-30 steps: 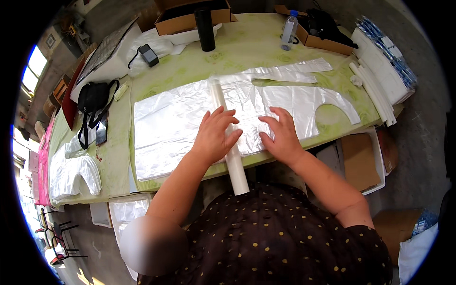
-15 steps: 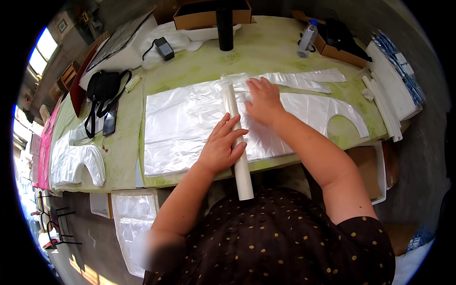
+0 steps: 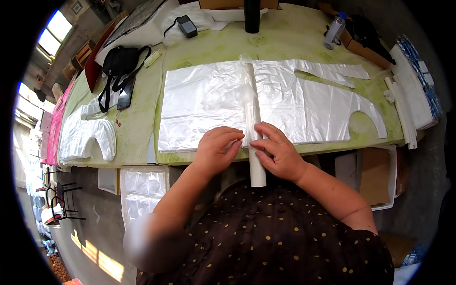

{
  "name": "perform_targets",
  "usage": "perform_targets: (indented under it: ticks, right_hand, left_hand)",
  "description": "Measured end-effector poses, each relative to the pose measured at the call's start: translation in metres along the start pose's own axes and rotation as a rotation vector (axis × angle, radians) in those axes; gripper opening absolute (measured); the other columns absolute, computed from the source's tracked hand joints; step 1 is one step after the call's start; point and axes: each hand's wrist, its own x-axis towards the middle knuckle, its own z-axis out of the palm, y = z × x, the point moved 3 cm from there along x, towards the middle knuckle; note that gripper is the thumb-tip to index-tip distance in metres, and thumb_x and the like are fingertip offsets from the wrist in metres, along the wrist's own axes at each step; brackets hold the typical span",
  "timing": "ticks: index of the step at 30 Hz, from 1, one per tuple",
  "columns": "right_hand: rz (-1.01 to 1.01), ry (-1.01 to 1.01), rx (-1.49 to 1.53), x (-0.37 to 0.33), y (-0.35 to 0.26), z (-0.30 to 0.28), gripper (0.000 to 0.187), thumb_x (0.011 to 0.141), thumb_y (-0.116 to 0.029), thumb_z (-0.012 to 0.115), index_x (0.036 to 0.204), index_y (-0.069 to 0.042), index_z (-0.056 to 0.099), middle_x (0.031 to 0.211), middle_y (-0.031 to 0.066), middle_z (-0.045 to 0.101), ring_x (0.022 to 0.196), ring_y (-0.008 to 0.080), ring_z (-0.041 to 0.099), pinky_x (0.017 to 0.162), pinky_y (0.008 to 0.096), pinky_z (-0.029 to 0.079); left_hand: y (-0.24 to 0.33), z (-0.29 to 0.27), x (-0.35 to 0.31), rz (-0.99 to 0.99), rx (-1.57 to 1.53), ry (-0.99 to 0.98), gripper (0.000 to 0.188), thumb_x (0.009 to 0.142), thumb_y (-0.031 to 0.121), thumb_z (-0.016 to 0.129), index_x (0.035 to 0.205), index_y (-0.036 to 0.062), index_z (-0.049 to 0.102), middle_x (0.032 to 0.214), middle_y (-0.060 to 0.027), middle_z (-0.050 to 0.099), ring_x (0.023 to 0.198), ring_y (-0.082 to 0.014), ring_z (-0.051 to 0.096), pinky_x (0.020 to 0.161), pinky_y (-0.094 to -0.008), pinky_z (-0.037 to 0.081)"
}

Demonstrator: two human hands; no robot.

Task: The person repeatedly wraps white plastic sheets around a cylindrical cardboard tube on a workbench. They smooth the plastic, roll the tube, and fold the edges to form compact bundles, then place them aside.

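Observation:
A long white tube (image 3: 258, 167) lies lengthwise across a flat sheet of thin, shiny white plastic (image 3: 204, 104), its near end jutting past the table edge toward my body. Clear film is bunched against its upper part. My left hand (image 3: 219, 148) is just left of the tube, fingers bent, thumb apart, fingertips close to the film edge; nothing shows in its grasp. From the right, my right hand (image 3: 280, 151) has its fingertips and thumb on the tube. To the right, the sheet ends in a curved cut-out and strips.
Folded white plastic pieces (image 3: 90, 137) lie at the left, near a black bag (image 3: 121, 61) and phone (image 3: 125, 97). A black cylinder (image 3: 252, 16), a water bottle (image 3: 335, 31) and boxes stand farther back. White rolls (image 3: 403, 111) rest at the right edge of the green-covered table (image 3: 289, 28).
My right hand has come down from the tube's far end to its near part, beside my left hand. The left hand has moved off the tube's top to its left side.

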Motion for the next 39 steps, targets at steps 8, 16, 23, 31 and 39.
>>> perform_targets:
  ticks: [8,16,23,31,39]
  right_hand:
    - [0.053,-0.176,0.02,0.021,-0.012,0.03,0.024,0.083,-0.014,0.073,0.105,-0.005,0.069,0.121,0.015,0.064,0.118,0.0363,0.056,0.101,0.0496,0.045]
    - [-0.279,-0.114,0.097,-0.008,-0.038,0.002,0.019,0.08,-0.006,0.076,0.098,-0.007,0.072,0.106,0.0097,0.069,0.112,0.0327,0.061,0.097,0.0467,0.048]
    - [-0.101,-0.06,0.202,-0.042,-0.03,-0.016,0.016,0.08,-0.002,0.075,0.095,-0.006,0.072,0.094,0.0097,0.071,0.09,0.0296,0.068,0.08,0.0393,0.054]
    - [-0.053,-0.077,0.267,-0.052,-0.026,-0.013,0.013,0.084,-0.005,0.073,0.096,-0.005,0.072,0.093,0.0092,0.072,0.086,0.0288,0.068,0.078,0.0387,0.055]
    - [-0.005,-0.089,0.294,-0.065,-0.018,-0.009,0.013,0.086,-0.005,0.072,0.098,-0.006,0.073,0.093,0.0087,0.072,0.086,0.0274,0.069,0.077,0.0364,0.055]
  left_hand:
    - [0.041,-0.007,0.056,0.271,-0.065,-0.11,0.03,0.088,0.015,0.071,0.117,0.0081,0.071,0.128,-0.0128,0.067,0.127,-0.0365,0.057,0.107,-0.046,0.045]
    - [-0.002,-0.008,0.01,0.047,0.168,-0.311,0.051,0.097,0.038,0.061,0.14,0.0108,0.06,0.156,-0.0135,0.046,0.151,-0.0383,0.031,0.123,-0.0487,0.025]
    - [-0.009,-0.065,-0.008,-0.159,0.468,-0.081,0.052,0.088,0.03,0.075,0.136,0.0134,0.062,0.154,-0.0135,0.048,0.146,-0.039,0.037,0.12,-0.0486,0.03]
    - [-0.033,-0.062,-0.021,-0.405,0.371,-0.356,0.068,0.087,0.02,0.064,0.15,0.0047,0.045,0.164,-0.0213,0.029,0.154,-0.0415,0.021,0.125,-0.0488,0.021]
    - [-0.063,-0.074,-0.039,-0.661,0.596,-0.104,0.083,0.092,0.038,0.068,0.159,0.0072,0.03,0.159,-0.0271,0.033,0.15,-0.0417,0.028,0.123,-0.0471,0.024]
